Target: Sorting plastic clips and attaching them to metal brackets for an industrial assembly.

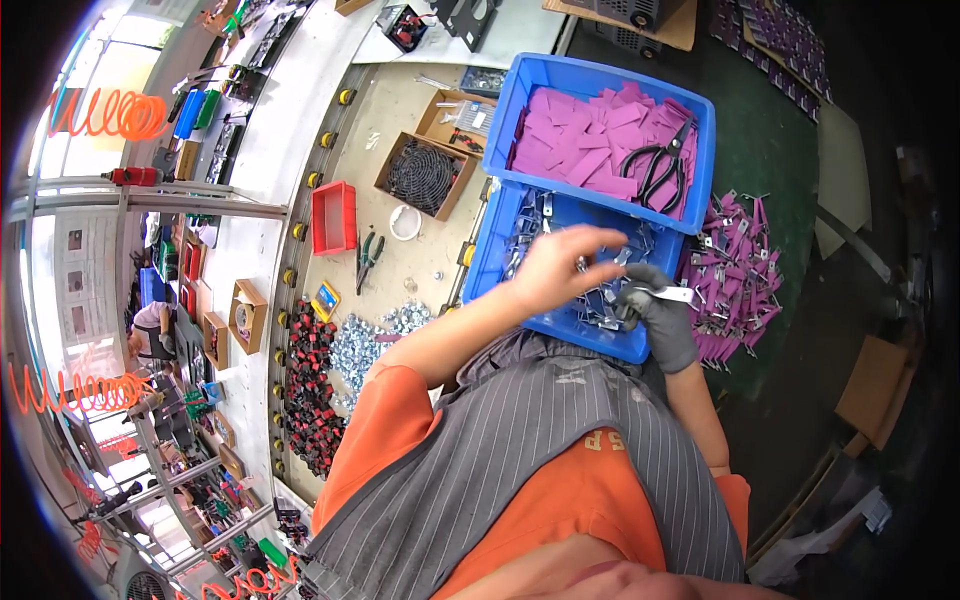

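My bare left hand hovers over the lower blue bin, thumb and forefinger apart. A small shiny spot shows in the gap between them; whether it is a part in the hand or one in the bin, I cannot tell. Close by on the right, my right hand, in a grey glove, is closed on a small metal bracket that sticks out to the right. Loose metal brackets lie in the lower bin, partly hidden by my hands.
Behind, an upper blue bin holds purple strips and black-handled pliers. To the right lies a heap of purple-tagged metal pieces. Leftward are a red tray, green-handled pliers, silver fasteners and red-black parts.
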Demonstrator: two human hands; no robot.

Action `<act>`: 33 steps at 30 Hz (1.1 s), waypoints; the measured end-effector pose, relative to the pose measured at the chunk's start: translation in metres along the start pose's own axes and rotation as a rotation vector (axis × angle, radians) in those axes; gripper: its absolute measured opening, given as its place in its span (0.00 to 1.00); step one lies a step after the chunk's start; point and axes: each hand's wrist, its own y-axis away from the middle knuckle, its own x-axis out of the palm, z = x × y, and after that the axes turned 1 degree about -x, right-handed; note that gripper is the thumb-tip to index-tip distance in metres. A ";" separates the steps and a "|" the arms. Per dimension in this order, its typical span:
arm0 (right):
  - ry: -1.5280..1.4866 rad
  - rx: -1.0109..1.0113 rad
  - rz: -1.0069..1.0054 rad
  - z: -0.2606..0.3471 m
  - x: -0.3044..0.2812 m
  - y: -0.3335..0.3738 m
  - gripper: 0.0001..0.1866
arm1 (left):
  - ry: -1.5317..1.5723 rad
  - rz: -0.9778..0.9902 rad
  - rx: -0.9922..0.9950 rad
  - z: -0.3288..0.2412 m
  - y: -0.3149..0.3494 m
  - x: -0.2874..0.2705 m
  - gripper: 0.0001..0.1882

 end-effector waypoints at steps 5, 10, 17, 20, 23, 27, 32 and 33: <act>0.250 -0.062 -0.113 -0.011 -0.008 0.000 0.18 | -0.640 -0.133 0.026 0.041 -0.067 -0.050 0.09; 0.430 0.232 -0.036 -0.007 -0.001 0.014 0.22 | -0.778 0.144 -0.303 0.073 -0.108 -0.050 0.12; 0.279 0.132 0.044 -0.008 -0.013 0.016 0.23 | -0.351 -0.132 -0.298 0.063 -0.102 -0.058 0.11; 0.276 -0.054 -0.003 0.000 -0.012 0.019 0.18 | 0.220 -0.127 -0.500 0.041 -0.088 -0.054 0.10; 0.728 -0.393 -0.057 0.033 -0.015 0.025 0.12 | 0.250 -0.093 -0.304 0.016 -0.061 -0.039 0.07; 0.702 -0.358 -0.019 0.077 -0.006 0.041 0.10 | 0.111 -0.071 -0.168 -0.004 -0.033 -0.019 0.06; 0.920 -0.670 0.128 0.110 0.007 0.046 0.10 | -0.007 -0.062 -0.101 -0.008 -0.018 -0.008 0.08; 0.985 -0.677 0.171 0.115 0.008 0.046 0.11 | 0.001 -0.028 -0.132 -0.008 -0.016 -0.007 0.08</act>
